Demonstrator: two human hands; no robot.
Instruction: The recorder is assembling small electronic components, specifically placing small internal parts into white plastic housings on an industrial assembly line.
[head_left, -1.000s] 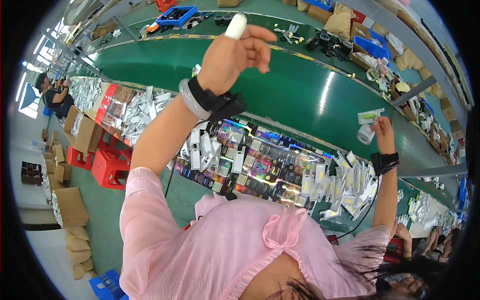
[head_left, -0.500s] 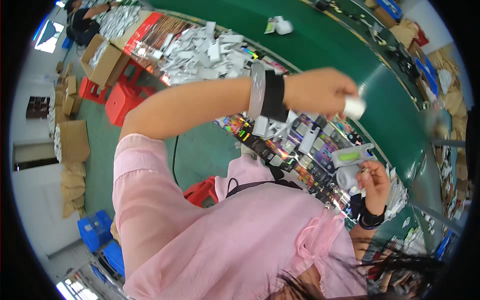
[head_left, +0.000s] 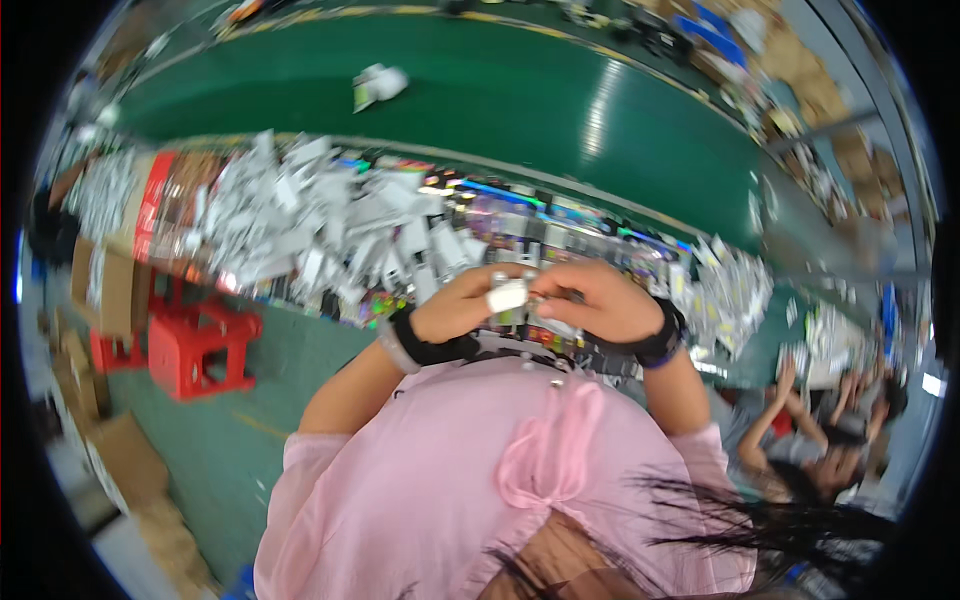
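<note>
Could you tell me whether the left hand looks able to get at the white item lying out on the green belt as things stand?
Probably not: the left hand is up by the chest with the right hand, and the white item lies beyond the heaped packets.

One small white item (head_left: pixel 507 296), roughly rectangular with rounded edges, sits between both hands at chest level, above the near edge of the worktop (head_left: pixel 560 120). It rests against the fingers (head_left: pixel 478 288) of the left hand (head_left: pixel 462 305), which wrap it from the left; the right hand (head_left: pixel 592 302) meets it from the right, fingertips touching. Its broad pale face points up toward the camera. Surface detail is too blurred to tell. Part of the item is hidden under the fingers.
</note>
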